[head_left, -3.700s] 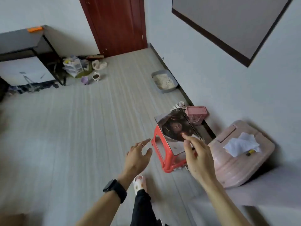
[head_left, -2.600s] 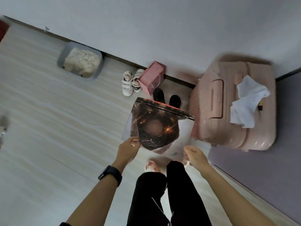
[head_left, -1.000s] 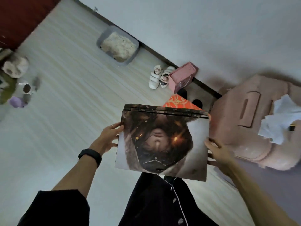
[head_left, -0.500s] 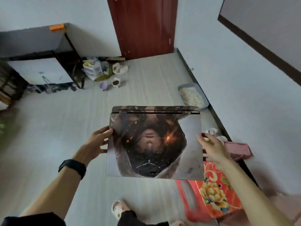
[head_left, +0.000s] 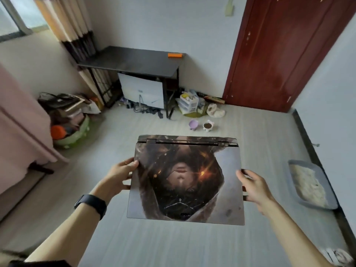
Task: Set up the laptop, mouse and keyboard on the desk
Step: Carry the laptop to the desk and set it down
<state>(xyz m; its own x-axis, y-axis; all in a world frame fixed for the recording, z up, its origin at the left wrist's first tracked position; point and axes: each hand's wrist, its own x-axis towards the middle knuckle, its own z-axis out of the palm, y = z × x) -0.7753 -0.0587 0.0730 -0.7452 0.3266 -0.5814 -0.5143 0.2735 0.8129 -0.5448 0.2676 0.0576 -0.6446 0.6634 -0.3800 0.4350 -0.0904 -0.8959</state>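
Note:
The closed laptop [head_left: 185, 180], its lid covered with a dark printed picture, is held flat in the air in front of me, hinge edge pointing away. My left hand [head_left: 120, 175] grips its left edge and my right hand [head_left: 254, 186] grips its right edge. The black desk [head_left: 133, 61] stands against the far wall, well beyond the laptop, with an orange object [head_left: 175, 55] at its back right corner. No mouse or keyboard shows in this view.
A white box [head_left: 142, 92] and cables sit under the desk. Small drawers [head_left: 187, 104], bowls [head_left: 208, 125] and clutter lie right of the desk by the red door [head_left: 285, 54]. A grey litter tray [head_left: 312, 185] is at right, a pile of bags [head_left: 67, 112] at left.
I have lifted the laptop off the red stool with both hands and turned from the wall and suitcase toward the desk; the desk now lies straight ahead.

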